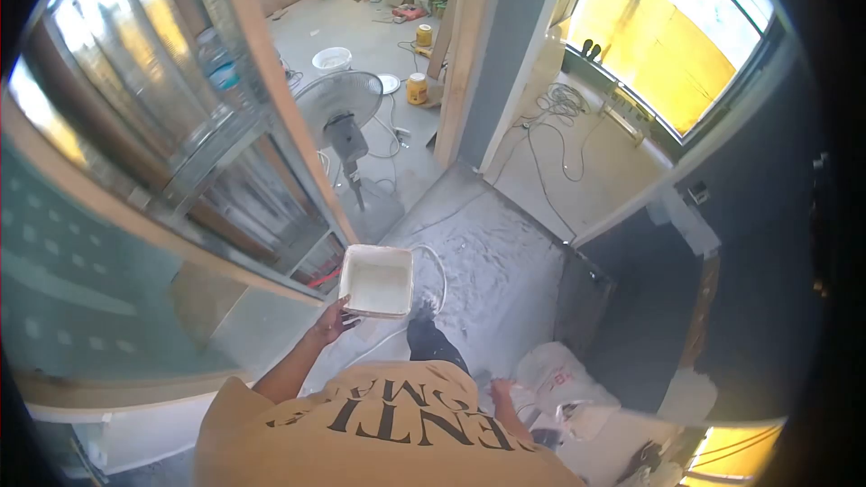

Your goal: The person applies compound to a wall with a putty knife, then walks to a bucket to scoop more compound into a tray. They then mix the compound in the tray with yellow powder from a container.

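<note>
My left hand [336, 319] grips the near left corner of a square white tub [379, 281], with its fingers around the side and bottom edge. The tub is tipped so that its pale inside faces me, and I see no contents in it. My right hand [502, 390] is low at my right side, beside a white plastic bag [561, 377] with red print. Its fingers are small and partly hidden, so I cannot make out whether they touch or hold anything. A white hose or cable loop [440, 275] lies just right of the tub.
A standing fan [347, 122] is beyond the open stud wall [262, 81]. Behind it are a white basin [332, 59] and a yellow jar [416, 88]. Cables [561, 101] coil on the right room's floor. White powdery smears mark the floor [492, 257] ahead.
</note>
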The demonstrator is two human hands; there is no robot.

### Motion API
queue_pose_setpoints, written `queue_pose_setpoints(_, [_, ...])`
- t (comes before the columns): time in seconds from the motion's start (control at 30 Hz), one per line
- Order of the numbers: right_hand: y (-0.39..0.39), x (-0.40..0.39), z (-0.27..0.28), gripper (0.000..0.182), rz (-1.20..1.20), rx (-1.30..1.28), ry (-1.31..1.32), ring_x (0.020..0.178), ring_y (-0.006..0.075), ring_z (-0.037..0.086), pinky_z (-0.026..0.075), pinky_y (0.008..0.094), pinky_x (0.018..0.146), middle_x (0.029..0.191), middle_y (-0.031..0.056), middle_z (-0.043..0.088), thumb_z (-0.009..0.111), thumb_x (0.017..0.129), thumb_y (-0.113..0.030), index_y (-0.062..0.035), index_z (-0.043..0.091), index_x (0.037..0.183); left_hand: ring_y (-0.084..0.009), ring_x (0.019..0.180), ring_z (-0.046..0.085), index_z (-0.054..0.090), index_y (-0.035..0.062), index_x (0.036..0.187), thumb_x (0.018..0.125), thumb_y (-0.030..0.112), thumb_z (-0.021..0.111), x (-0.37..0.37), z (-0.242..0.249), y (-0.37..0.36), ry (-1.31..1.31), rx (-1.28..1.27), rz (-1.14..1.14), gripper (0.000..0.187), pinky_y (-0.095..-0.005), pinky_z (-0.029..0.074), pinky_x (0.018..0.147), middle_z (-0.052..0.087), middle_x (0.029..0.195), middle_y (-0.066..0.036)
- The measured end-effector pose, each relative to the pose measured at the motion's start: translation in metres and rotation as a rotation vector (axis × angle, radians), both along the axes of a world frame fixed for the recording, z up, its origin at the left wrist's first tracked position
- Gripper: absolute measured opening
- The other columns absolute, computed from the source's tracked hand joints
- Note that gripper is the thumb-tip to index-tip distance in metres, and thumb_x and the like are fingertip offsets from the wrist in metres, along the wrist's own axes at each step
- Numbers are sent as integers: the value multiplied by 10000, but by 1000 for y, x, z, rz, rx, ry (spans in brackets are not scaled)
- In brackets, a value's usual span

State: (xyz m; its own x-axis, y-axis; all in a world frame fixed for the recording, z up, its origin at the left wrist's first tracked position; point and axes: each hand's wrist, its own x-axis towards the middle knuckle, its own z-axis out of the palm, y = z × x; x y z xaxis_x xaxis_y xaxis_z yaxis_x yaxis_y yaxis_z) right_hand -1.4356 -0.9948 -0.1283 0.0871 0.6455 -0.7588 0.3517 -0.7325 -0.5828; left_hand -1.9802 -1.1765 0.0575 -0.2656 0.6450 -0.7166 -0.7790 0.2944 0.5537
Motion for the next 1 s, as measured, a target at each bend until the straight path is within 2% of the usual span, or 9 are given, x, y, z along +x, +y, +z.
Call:
queue_pose_setpoints(0.07, [8, -1, 21, 155, -45, -50, 249, 696, 196, 572, 516, 381, 534, 752, 48, 549, 638, 844, -157, -81, 599, 973, -236, 1079, 569, 566, 128, 1243, 882, 525, 676, -3, -19, 40, -50, -44, 31, 548, -419, 477, 959, 617, 1139, -79])
queue_pose_setpoints(0.27, [169, -95, 35, 86, 238, -55, 17, 624, 172, 556, 513, 346, 550, 731, 28, 558, 620, 864, -111, -69, 622, 938, -181, 1016, 584, 592, 96, 1184, 920, 483, 671, -41, 56, 192, -57, -40, -39, 475, -352, 511, 872, 628, 1057, -67])
queue_pose_setpoints(0.33, [238, -143, 64, 108, 239, -5, 62, 602, 152, 547, 511, 311, 562, 765, 36, 587, 631, 876, -110, -47, 628, 963, -181, 1019, 583, 590, 95, 1199, 916, 482, 677, -58, 49, 228, -77, -12, -38, 488, -354, 511, 874, 632, 1066, -69])
queue_pose_setpoints(0.4, [310, -163, 33, 204, 409, 128, 53, 725, 171, 614, 513, 316, 581, 887, 72, 630, 566, 940, -117, -21, 598, 1117, -182, 1022, 583, 588, 93, 1214, 911, 481, 683, -72, 49, 259, -102, 2, -39, 501, -356, 510, 876, 635, 1074, -70])
queue_pose_setpoints(0.5, [381, -235, 97, 199, 416, 217, 102, 732, 162, 613, 520, 306, 608, 895, 61, 634, 557, 955, -104, -21, 594, 1133, -198, 1030, 595, 584, 85, 1226, 904, 470, 689, -95, 51, 316, -84, 10, -5, 513, -362, 538, 851, 610, 1126, -74])
queue_pose_setpoints(0.63, [454, -313, 133, 187, 391, 232, 73, 763, 152, 630, 524, 303, 623, 920, 61, 651, 570, 958, -106, -15, 595, 1119, -201, 1030, 619, 554, 83, 1286, 917, 450, 685, -138, 69, 385, -60, 55, -20, 536, -362, 501, 921, 645, 1106, -76])
queue_pose_setpoints(0.8, [526, -383, 147, 160, 470, 243, 61, 712, 135, 613, 493, 287, 582, 837, 37, 627, 621, 933, -114, -14, 602, 1056, -190, 1210, 547, 474, 61, 1392, 961, 444, 622, -196, 114, 454, 39, 259, 36, 595, -382, 468, 1007, 579, 1318, -89])
queue_pose_setpoints(0.9, [573, -452, 179, 194, 654, 387, 40, 720, 124, 603, 489, 287, 596, 834, 34, 626, 621, 931, -103, -9, 609, 1100, -195, 1290, 506, 424, 49, 1450, 996, 411, 576, -238, 154, 488, 61, 356, 109, 600, -394, 429, 1065, 544, 1391, -90])
queue_pose_setpoints(1.0, [598, -544, 242, 138, 882, 504, 2, 806, 146, 609, 473, 315, 675, 895, 67, 666, 615, 939, -104, -12, 615, 1041, -188, 1274, 512, 427, 54, 1442, 992, 428, 582, -283, 193, 519, 109, 482, 355, 606, -400, 399, 1085, 538, 1396, -81])
